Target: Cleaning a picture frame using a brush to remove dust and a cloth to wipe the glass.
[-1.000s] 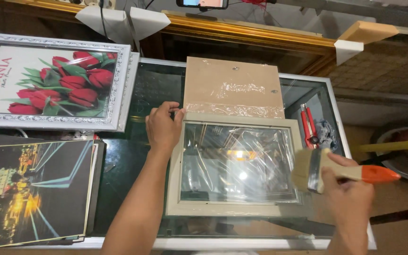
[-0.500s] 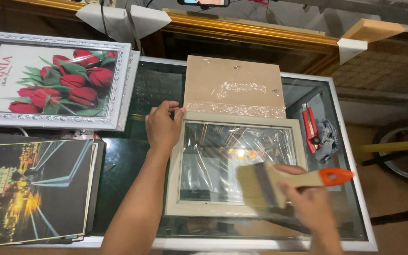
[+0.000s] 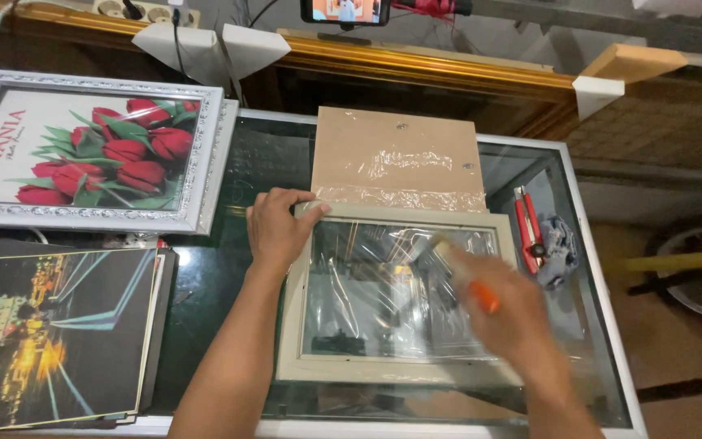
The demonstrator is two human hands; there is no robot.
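Frame point(image 3: 400, 297), lying mid-table point(image 3: 595, 244) near the backing board point(image 3: 396, 154), is pinned at its far-left corner by the left hand point(image 3: 276, 228), fingers flat and unclenched; a blurred brush point(image 3: 457, 272) is gripped by the right hand point(image 3: 513, 321) over its glass.

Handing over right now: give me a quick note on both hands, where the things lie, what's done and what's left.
Left hand: pressing flat on the top-left corner of the pale picture frame, holding it on the glass table.
Right hand: gripping a paintbrush with an orange handle, bristles over the frame's glass; blurred by motion.
Brown backing board: flat beyond the frame, clear film along its lower edge.
Red cutter: on the table, right of the frame.
Done: backing is off the frame.
Left: brushing appears under way; backing not yet refitted.
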